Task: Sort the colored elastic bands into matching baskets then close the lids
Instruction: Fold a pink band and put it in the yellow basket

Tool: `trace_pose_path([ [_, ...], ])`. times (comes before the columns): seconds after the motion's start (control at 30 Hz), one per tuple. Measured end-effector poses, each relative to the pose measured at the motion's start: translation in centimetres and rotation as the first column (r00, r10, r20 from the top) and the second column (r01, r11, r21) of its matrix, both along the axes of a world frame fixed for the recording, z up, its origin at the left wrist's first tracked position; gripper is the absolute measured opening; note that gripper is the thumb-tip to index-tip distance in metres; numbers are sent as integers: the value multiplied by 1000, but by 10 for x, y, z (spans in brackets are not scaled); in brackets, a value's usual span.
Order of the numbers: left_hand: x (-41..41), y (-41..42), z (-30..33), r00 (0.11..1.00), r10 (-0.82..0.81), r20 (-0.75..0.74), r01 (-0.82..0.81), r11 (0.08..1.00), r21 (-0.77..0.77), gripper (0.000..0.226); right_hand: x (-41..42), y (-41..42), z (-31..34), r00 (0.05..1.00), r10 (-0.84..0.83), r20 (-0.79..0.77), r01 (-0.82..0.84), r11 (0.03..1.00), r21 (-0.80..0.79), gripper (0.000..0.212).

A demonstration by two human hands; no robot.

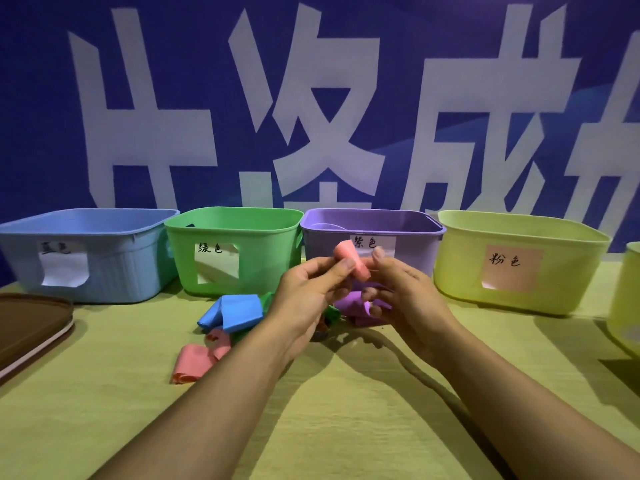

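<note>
Head view shows a blue banner (311, 98) with huge white characters filling the far wall, above a yellow-green tablecloth (138, 427). 4 open baskets line its far edge: blue basket (104, 271), green basket (263, 258), purple basket (322, 251), yellow basket (457, 265); a 5th at right is cut off. Brown lids (27, 327) are cropped at left. Left hand (308, 296) and right hand (405, 296) together pinch a pink band (351, 261) above the band pile (235, 313), partly hidden.
</note>
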State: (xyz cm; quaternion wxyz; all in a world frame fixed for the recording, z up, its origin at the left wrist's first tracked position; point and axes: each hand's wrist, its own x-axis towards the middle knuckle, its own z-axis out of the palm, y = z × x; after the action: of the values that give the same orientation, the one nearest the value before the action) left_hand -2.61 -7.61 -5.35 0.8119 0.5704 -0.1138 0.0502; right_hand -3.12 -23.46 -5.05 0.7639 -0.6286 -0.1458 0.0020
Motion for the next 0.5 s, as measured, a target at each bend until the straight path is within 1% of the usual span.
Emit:
trace_pose_path([
  [0.1, -3, -3, -1, 996, -90, 4, 90, 996, 16, 20, 5, -3, 0, 996, -23, -81, 26, 999, 39, 37],
  [0.27, -4, -4, -2, 989, -148, 22, 146, 988, 48, 21, 4, -6, 1, 957, 162, -242, -137, 984, 117, 37],
  [0.33, -4, -5, -3, 991, -128, 38, 125, 989, 74, 23, 5, -7, -1, 956, 171, -237, -148, 983, 112, 40],
  [0.43, -1, -5, -6, 995, -67, 73, 53, 982, 180, 25, 5, -6, -2, 972, 121, -202, -106, 991, 81, 47],
  [0.5, -1, -6, -7, 995, -33, 92, 9, 968, 250, 28, 5, -6, -2, 979, 86, -182, -72, 994, 84, 43],
])
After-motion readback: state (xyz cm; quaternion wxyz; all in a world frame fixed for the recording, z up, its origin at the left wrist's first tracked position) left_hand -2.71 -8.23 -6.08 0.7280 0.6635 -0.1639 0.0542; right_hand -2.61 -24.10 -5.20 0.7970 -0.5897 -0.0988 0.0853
